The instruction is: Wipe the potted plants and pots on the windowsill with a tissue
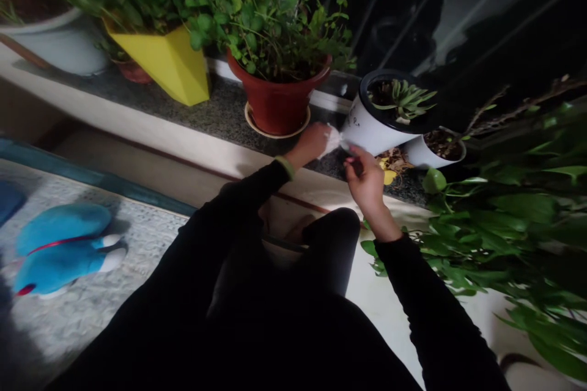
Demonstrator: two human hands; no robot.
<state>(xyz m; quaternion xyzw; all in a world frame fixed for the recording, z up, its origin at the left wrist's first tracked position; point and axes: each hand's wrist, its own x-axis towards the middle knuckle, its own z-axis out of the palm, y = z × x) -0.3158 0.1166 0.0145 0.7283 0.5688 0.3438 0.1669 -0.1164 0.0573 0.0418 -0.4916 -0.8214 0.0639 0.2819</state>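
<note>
My left hand, with a pale band at the wrist, is closed on a crumpled white tissue over the stone ledge. The tissue is blurred and narrows toward my right hand, whose curled fingertips seem to pinch its end. Just behind the tissue stands a white pot with a black rim, holding a succulent. To the left of it, a reddish-brown pot of leafy green plants rests on a cream saucer.
A yellow angular planter and a pale large pot line the ledge at left. Beside my right hand are dried leaves, a small white pot and dense foliage. A blue plush toy lies on the rug.
</note>
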